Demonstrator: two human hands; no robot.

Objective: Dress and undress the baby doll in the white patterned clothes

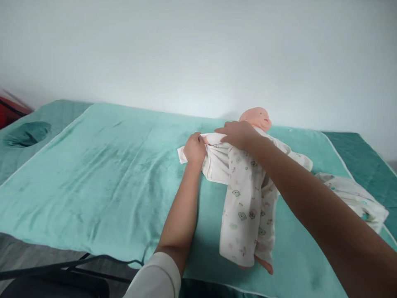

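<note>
Reaching forearms in from six o'clock, gripping the sleepsuit (245, 198) sleeve in closed left hand (194, 150) fingers at nine o'clock of the baby doll (257, 117) lying on the towel (108, 174), clamping the right hand (237, 134) on its neckline; judging legs dressed, sleeve and fastening pending.

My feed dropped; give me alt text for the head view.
Two bare hands work on a baby doll lying on a teal blanket, dressed in a white printed sleepsuit. The left hand grips its sleeve while the right hand rests on the fabric at the doll's chest. Another printed garment lies at the right.
</note>
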